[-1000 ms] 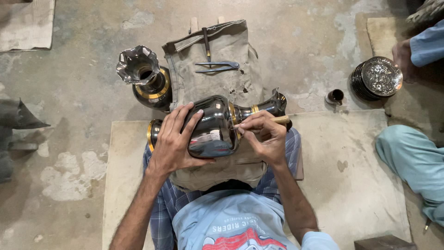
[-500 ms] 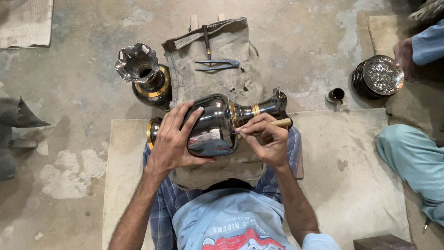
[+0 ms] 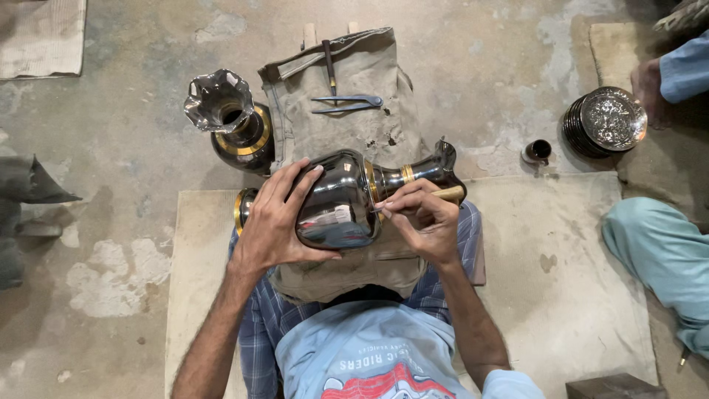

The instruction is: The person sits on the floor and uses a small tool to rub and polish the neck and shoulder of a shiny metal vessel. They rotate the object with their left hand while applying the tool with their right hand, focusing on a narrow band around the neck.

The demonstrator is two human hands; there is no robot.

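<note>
A dark, glossy metal vase (image 3: 347, 199) with gold bands lies on its side across a khaki cloth pad (image 3: 354, 81) in front of me. My left hand (image 3: 277, 218) is spread over its round belly and steadies it. A thin wooden-handled engraving tool (image 3: 443, 195) sits pinched in my right hand (image 3: 421, 218), its tip touching the vase close to the gold neck band.
A second dark vase (image 3: 233, 122) with a fluted mouth stands upright at the left of the pad. Metal tools (image 3: 343, 103) lie on the pad's far part. A small dark cup (image 3: 538, 151) and an engraved round plate (image 3: 609, 120) sit at right, beside another person's hand (image 3: 650, 81) and leg (image 3: 665, 251).
The vase and both hands stay almost where they were. My right hand has shifted slightly with the tool on the vase's neck side.
</note>
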